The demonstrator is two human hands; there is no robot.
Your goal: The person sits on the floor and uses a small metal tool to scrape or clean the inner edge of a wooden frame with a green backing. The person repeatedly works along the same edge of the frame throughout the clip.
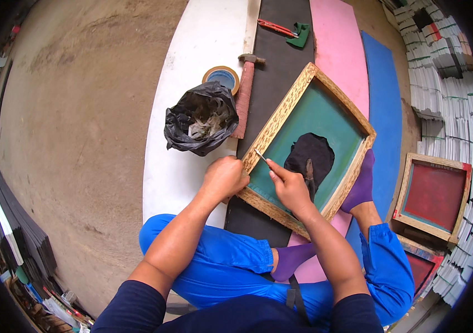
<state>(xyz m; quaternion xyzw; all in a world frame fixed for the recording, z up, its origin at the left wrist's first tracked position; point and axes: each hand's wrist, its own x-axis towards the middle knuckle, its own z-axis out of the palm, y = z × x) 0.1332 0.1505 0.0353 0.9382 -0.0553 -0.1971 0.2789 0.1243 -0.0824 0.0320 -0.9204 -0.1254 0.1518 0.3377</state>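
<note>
The right hand point(292, 191) is pinching a slim tool point(261, 156), whose metal tip is touching the inner left side of the frame point(349, 104). The left hand point(226, 176) is bending its fingers inward and touching that same side, near the corner closest to the person; I cannot tell what its hidden fingers are gripping. The frame is lying slanted in front of the person, reaching across the black point(282, 72) and pink point(341, 50) strips. Inside it, a black cloth point(317, 145) is covering part of the green mesh point(283, 139), and pliers point(309, 172) are lying on the cloth. A purple sock point(363, 180) is showing just beside the frame's right side. Left of the frame, a hammer point(242, 102) is lying beside a black bag point(178, 127), which is holding scraps point(206, 125). A tape roll point(235, 80) is sitting behind the bag. Farther forward, a red cutter point(276, 26) is touching a green cloth point(299, 36). At far right, a red screen point(435, 194) is leaning near paper stacks point(458, 105).
</note>
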